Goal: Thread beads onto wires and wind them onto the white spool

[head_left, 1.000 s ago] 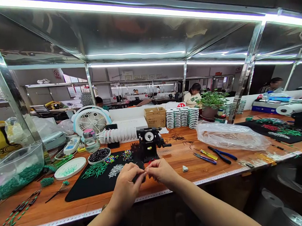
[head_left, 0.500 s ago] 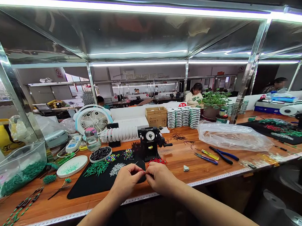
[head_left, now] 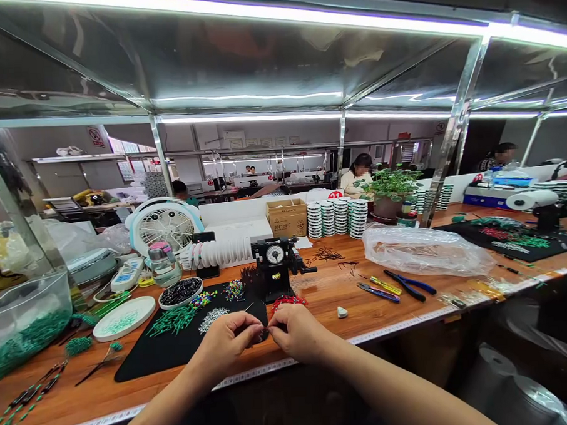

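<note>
My left hand [head_left: 230, 337] is closed in a pinch over the front right part of the black mat [head_left: 143, 350]. Opposite it my right hand [head_left: 294, 330] pinches too, the fingertips of both almost meeting. What they hold is too small to make out; a thin pale needle-like piece [head_left: 249, 307] shows just above the left fingers. Silver beads [head_left: 213, 319], green tube-like pieces [head_left: 173, 321] and coloured beads [head_left: 234, 291] lie on the mat left of my hands. Right behind my right hand is a pile of red pieces [head_left: 287, 302], partly hidden.
A black hand-cranked winder [head_left: 275, 269] with white spools stands behind my hands. Dark beads fill a bowl [head_left: 200, 292]; a white plate [head_left: 149, 306] is left of it. Blue-handled pliers [head_left: 411, 285], yellow-handled tool [head_left: 385, 286] and plastic bag [head_left: 421, 253] lie right. Co-workers sit beyond.
My hands stay pinched close together, the fingertips shifting slightly, and a red speck between them no longer shows. The whole view has shifted a little, so the bench appears further left.
</note>
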